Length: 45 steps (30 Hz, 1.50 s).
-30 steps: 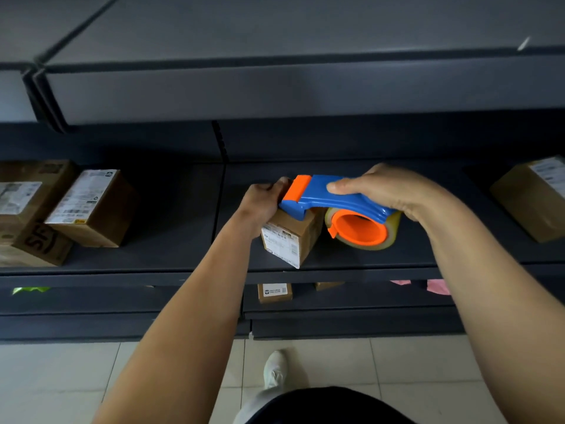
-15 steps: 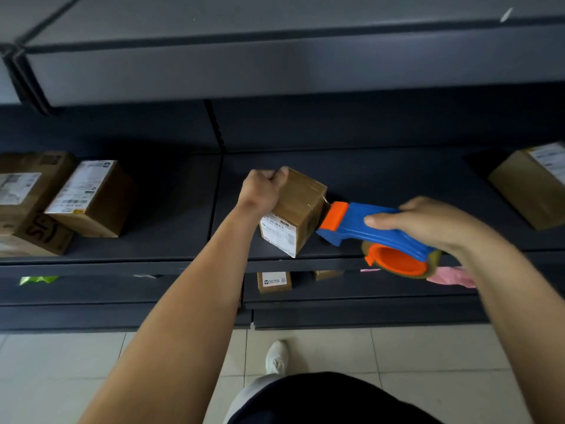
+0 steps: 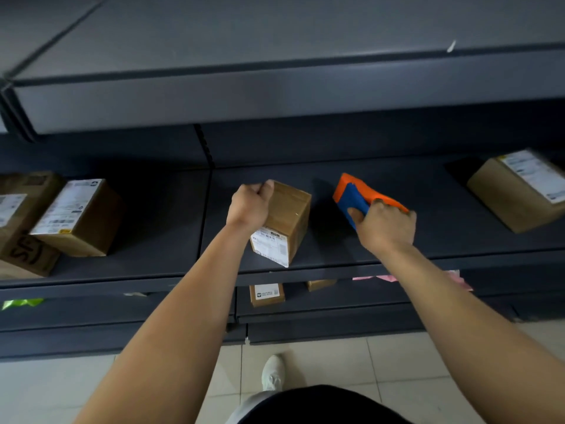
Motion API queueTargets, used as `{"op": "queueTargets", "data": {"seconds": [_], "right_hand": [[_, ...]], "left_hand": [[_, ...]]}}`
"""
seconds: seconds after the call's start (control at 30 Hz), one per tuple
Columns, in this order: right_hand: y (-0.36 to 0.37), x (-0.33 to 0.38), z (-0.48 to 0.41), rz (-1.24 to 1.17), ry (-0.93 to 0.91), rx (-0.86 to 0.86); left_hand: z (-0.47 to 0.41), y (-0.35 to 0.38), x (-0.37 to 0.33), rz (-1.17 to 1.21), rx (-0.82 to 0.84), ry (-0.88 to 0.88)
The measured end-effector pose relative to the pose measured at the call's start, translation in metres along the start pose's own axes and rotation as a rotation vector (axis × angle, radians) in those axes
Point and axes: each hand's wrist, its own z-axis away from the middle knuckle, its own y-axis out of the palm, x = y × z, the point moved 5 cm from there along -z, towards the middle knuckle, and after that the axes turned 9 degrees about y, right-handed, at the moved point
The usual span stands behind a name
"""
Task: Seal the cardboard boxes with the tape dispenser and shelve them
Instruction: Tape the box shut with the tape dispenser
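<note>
One box [image 3: 287, 209] stands tilted near the front edge of the middle shelf [image 3: 336, 252], its white label [image 3: 270, 244] facing the camera with print too small to read. The left hand [image 3: 249, 206] grips the box's upper left corner, fingers curled over the top, their tips hidden. To the right, apart from the box, the right hand [image 3: 386, 228] is wrapped round the handle of the blue and orange dispenser [image 3: 351, 194]. The hand hides the tape roll, and whether the dispenser touches the shelf cannot be told. Further out, two labelled cartons [image 3: 76, 215] sit at the left, one cut off by the frame, and a blurred parcel [image 3: 516, 194] at the right.
</note>
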Motion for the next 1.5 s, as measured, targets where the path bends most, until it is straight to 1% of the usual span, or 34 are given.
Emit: {"op": "queueTargets", "data": {"seconds": [0.17, 0.23, 0.27, 0.3, 0.33, 0.37, 0.4, 0.43, 0.47, 0.5, 0.53, 0.57, 0.63, 0.73, 0.8, 0.87, 0.97, 1.03, 1.1, 1.17, 1.2, 1.27, 1.33, 1.37, 1.43, 1.5], "right_hand": [[0.043, 0.003, -0.002, 0.149, -0.004, 0.135], [0.043, 0.005, 0.004, 0.227, -0.002, 0.120], [0.037, 0.009, 0.008, 0.215, -0.002, 0.078], [0.029, 0.015, 0.012, 0.145, -0.020, 0.018], [0.020, 0.024, 0.016, 0.015, -0.062, -0.031], [0.013, 0.036, 0.021, -0.160, -0.116, -0.030], [0.009, 0.049, 0.024, -0.378, -0.160, 0.038], [0.009, 0.062, 0.028, -0.589, -0.171, 0.180], [0.012, 0.074, 0.032, -0.748, -0.147, 0.354], [0.016, 0.083, 0.035, -0.846, -0.101, 0.499], [0.020, 0.088, 0.038, -0.896, -0.058, 0.596], [0.026, 0.090, 0.040, -0.929, -0.028, 0.650], [0.034, 0.091, 0.041, -0.985, -0.016, 0.641], [0.039, 0.092, 0.040, -1.069, 0.021, 0.611], [0.039, 0.093, 0.040, -1.130, 0.035, 0.669], [0.045, 0.091, 0.040, -1.114, -0.005, 0.730], [0.052, 0.088, 0.047, -1.062, -0.126, 0.840], [0.056, 0.092, 0.051, -0.972, -0.230, 0.888], [0.055, 0.098, 0.051, -0.859, -0.315, 0.848], [0.054, 0.104, 0.047, -0.863, -0.307, 0.747], [0.053, 0.106, 0.045, -0.888, -0.278, 0.724], [0.055, 0.108, 0.039, -0.935, -0.213, 0.730], [0.057, 0.108, 0.032, -0.921, -0.142, 0.744], [0.058, 0.108, 0.027, -0.902, -0.118, 0.733], [0.058, 0.108, 0.022, -0.891, -0.069, 0.725], [0.062, 0.107, 0.021, -0.949, -0.027, 0.752]], "left_hand": [[0.003, -0.001, -0.001, -0.037, 0.004, -0.017], [0.003, -0.001, -0.001, -0.042, 0.007, -0.019], [0.003, -0.001, -0.001, -0.044, 0.007, -0.021], [0.004, -0.001, 0.000, -0.044, 0.004, -0.026], [0.003, -0.001, 0.000, -0.043, 0.003, -0.033], [0.003, -0.001, 0.000, -0.042, 0.004, -0.037], [0.002, 0.000, -0.001, -0.041, 0.006, -0.039], [0.002, 0.000, -0.001, -0.040, 0.011, -0.039], [0.002, 0.000, 0.000, -0.035, 0.016, -0.041], [0.002, 0.000, 0.001, -0.027, 0.024, -0.046], [0.002, 0.000, 0.003, -0.017, 0.033, -0.059], [0.002, 0.000, 0.007, -0.011, 0.047, -0.080], [0.001, 0.000, 0.010, -0.013, 0.081, -0.111], [-0.001, -0.001, 0.003, -0.062, 0.089, -0.102], [-0.001, -0.003, 0.002, -0.044, 0.063, -0.127], [-0.002, -0.009, 0.010, 0.034, 0.028, -0.212], [-0.003, -0.018, 0.024, 0.278, -0.022, -0.391], [-0.004, -0.022, 0.027, 0.378, -0.045, -0.484], [-0.004, -0.023, 0.028, 0.441, -0.048, -0.573], [-0.002, -0.022, 0.025, 0.548, 0.009, -0.616], [0.000, -0.021, 0.021, 0.628, 0.056, -0.611], [0.004, -0.016, 0.014, 0.768, 0.157, -0.564], [0.008, -0.008, 0.011, 0.818, 0.248, -0.459], [0.010, -0.003, 0.014, 0.801, 0.285, -0.398], [0.013, 0.009, 0.022, 0.767, 0.312, -0.329], [0.014, 0.014, 0.030, 0.748, 0.259, -0.310]]}}
